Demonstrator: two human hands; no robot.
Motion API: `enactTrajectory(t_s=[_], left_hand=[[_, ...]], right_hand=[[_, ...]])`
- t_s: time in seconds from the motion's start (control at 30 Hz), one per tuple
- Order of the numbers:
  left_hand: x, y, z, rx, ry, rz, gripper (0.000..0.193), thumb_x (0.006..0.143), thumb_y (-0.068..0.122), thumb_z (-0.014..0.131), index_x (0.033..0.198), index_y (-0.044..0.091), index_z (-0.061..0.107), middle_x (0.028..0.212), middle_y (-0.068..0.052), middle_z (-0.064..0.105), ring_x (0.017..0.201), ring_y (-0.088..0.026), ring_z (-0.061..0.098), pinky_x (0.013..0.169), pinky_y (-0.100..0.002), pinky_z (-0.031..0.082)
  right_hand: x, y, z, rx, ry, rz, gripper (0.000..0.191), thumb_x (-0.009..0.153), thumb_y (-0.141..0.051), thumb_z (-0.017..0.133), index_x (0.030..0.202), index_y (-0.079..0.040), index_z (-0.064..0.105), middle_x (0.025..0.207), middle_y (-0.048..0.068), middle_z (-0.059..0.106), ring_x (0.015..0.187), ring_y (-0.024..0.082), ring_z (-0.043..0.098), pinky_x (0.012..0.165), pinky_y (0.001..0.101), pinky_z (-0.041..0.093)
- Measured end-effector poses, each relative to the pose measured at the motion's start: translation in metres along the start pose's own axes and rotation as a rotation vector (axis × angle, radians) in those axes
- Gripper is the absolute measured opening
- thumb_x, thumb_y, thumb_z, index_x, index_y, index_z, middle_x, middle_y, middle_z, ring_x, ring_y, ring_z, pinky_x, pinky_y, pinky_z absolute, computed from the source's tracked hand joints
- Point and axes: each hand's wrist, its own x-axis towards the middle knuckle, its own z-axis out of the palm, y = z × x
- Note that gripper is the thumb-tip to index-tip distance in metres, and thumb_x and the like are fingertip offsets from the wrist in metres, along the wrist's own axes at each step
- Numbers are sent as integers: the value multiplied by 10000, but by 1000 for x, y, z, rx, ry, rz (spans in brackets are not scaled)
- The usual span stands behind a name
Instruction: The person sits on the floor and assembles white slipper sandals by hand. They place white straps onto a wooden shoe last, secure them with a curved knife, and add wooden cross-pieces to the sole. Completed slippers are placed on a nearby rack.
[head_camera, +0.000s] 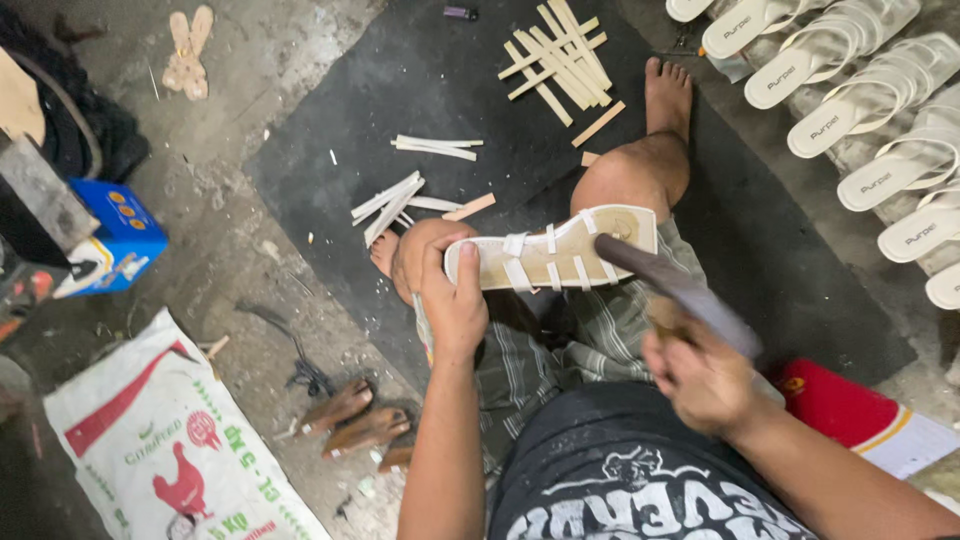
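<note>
Sandal: an unfinished white strap sandal (552, 257) lies sole-up across the person's knees, white straps folded over its tan underside.
Left hand: the left hand (450, 300) clasps the sandal's heel end, thumb on top, pinning it against the knee.
Right hand: the right hand (700, 375), blurred, is clenched round the handle of a hammer (680, 290) whose dark head sits over the sandal's toe end.
Mat: a black mat (450, 100) under the legs carries loose white strips (400, 200) and pale tan strips (560, 60).
Row: finished white sandals (860, 100) lie lined up at the upper right.
Left floor: a blue box (120, 235) and a printed white sack (170, 440).
</note>
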Motion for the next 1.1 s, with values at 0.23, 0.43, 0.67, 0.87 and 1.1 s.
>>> enactTrajectory(t_s=[0.23, 0.43, 0.67, 0.87, 1.1], left_hand=[[1, 7, -9, 93, -13, 326, 213, 1020, 214, 609, 1021, 6, 656, 1074, -97, 715, 1070, -200, 650, 1192, -410, 390], [-15, -11, -20, -4, -21, -119, 312, 982, 216, 561, 1150, -25, 666, 1126, -153, 699, 1041, -213, 657, 984, -335, 504], [-49, -63, -33, -132, 83, 105, 317, 1065, 225, 526, 1172, -72, 556, 1143, -190, 619, 1014, -287, 651, 981, -419, 550], [2, -162, -54, 52, 175, 965, 395, 1046, 276, 483, 1173, -98, 471, 1001, -249, 620, 839, -312, 673, 822, -402, 615], [-37, -186, -120, -32, -7, 271, 340, 1097, 286, 467, 1151, -49, 490, 1013, -259, 622, 896, -327, 663, 877, -440, 605]], right_hand=[[-22, 15, -45, -427, -93, -30, 719, 942, -270, 614, 1588, -129, 331, 702, -12, 717, 600, 180, 740, 627, 299, 563], [-41, 86, -95, -468, -136, -203, 205, 910, -261, 704, 1064, -145, 775, 968, 67, 744, 884, 239, 734, 739, 327, 560], [117, 224, -145, -554, 454, 118, 183, 920, -177, 639, 991, -47, 747, 951, 191, 730, 889, 382, 704, 762, 475, 550], [186, 299, -121, -822, 230, 287, 198, 783, -188, 736, 936, -66, 769, 959, 206, 721, 937, 399, 696, 828, 510, 554], [199, 317, -109, -874, 210, 389, 208, 940, -235, 679, 1049, -70, 741, 1067, 190, 717, 1014, 385, 697, 858, 521, 559]])
